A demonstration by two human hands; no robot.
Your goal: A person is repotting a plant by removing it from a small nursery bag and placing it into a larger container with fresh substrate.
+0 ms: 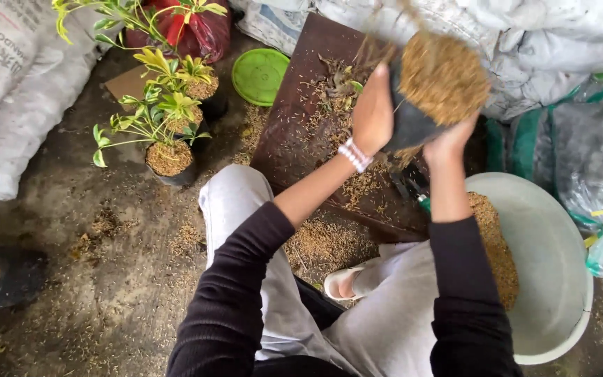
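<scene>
Both hands gripped a black pot heaped with husk: left hand on its left side, right hand beneath. Settling the fill seemed underway; a steady, level hold was needed.

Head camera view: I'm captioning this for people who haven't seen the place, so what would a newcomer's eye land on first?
First, the black pot heaped with tan husk, raised at upper centre between the left hand and right hand, above a brown board. Next, the big white basin at lower right, husk along its left side. At upper left, potted green plants stand by a green lid.
</scene>
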